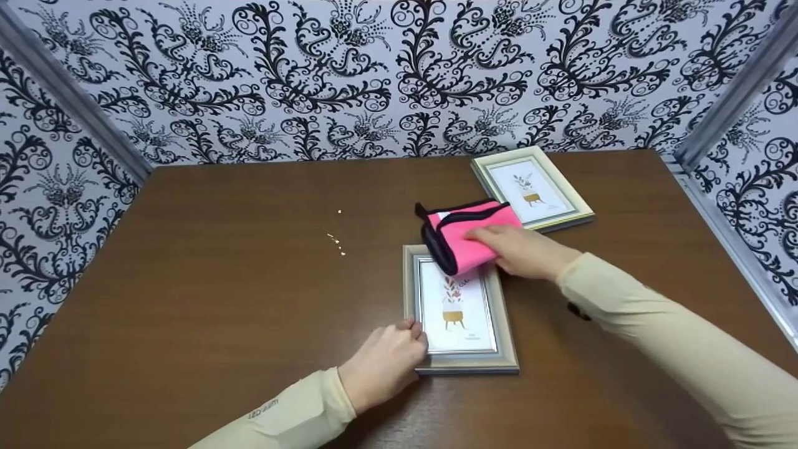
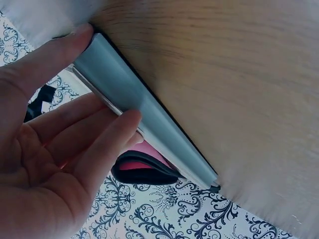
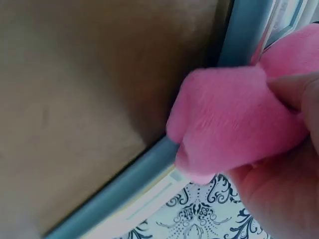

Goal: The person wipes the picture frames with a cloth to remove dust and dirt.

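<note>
A picture frame (image 1: 461, 362) with a print of a potted plant lies face up on the table. At its lower left corner, my left hand (image 1: 386, 355) grips the edge. The left wrist view shows the thumb on the corner of the frame's side (image 2: 134, 94) and fingertips on its upper edge. My right hand (image 1: 523, 249) holds a folded pink cloth with black trim (image 1: 474, 234) over the top end of this frame, hiding its upper right part. Up close in the right wrist view, the cloth (image 3: 229, 114) bunches against the frame's side, pinched between thumb and fingers.
Behind the right hand, a second, cream picture frame (image 1: 548, 171) lies at the table's back right. Several small white crumbs (image 1: 336, 242) are scattered left of the near frame. Patterned walls (image 1: 343, 75) enclose the brown table (image 1: 218, 280) at the back and sides.
</note>
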The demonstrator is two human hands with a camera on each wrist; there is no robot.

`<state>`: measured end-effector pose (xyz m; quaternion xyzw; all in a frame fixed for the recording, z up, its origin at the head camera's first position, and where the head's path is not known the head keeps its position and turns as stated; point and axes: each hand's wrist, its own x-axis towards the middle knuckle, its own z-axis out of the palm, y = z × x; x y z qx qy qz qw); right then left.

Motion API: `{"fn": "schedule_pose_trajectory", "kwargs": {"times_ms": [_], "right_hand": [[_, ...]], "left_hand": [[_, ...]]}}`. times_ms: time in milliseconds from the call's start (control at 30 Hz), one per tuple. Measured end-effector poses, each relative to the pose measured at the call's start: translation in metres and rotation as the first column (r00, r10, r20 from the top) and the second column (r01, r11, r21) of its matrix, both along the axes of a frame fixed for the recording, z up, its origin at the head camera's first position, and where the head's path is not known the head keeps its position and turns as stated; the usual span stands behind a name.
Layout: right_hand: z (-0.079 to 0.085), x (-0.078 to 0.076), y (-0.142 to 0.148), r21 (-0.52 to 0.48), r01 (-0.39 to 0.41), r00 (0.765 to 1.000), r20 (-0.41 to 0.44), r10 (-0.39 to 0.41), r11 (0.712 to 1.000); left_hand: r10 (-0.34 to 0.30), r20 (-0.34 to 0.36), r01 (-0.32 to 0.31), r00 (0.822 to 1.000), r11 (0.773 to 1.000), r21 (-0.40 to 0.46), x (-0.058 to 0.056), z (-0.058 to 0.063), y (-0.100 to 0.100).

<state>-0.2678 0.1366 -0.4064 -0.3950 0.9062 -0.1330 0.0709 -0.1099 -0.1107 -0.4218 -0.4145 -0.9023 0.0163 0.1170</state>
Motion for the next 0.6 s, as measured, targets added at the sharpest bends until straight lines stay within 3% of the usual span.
{"fn": "schedule_pose_trajectory", "kwargs": {"times_ms": [100,267,433,600], "right_hand": [[0.001,0.011,-0.008,0.095,-0.006,0.998,-0.056,0.011,0.995],[0.002,0.026,-0.041,0.256,-0.125,0.966,-0.190,0.177,0.958],[0.001,0.026,-0.072,0.233,-0.185,0.942,-0.235,0.240,0.955],[0.000,0.024,-0.066,0.229,-0.150,0.932,-0.293,0.215,0.962]], "left_hand": [[-0.007,-0.013,0.007,1.000,1.000,0.005,-0.001,-0.001,0.000],[-0.019,-0.016,0.019,1.000,1.000,0.012,-0.001,0.000,-0.002],[-0.014,-0.019,0.014,1.000,0.999,-0.041,-0.002,0.001,-0.002],[-0.009,-0.002,0.008,1.000,0.998,-0.055,-0.001,0.006,0.001]]}}
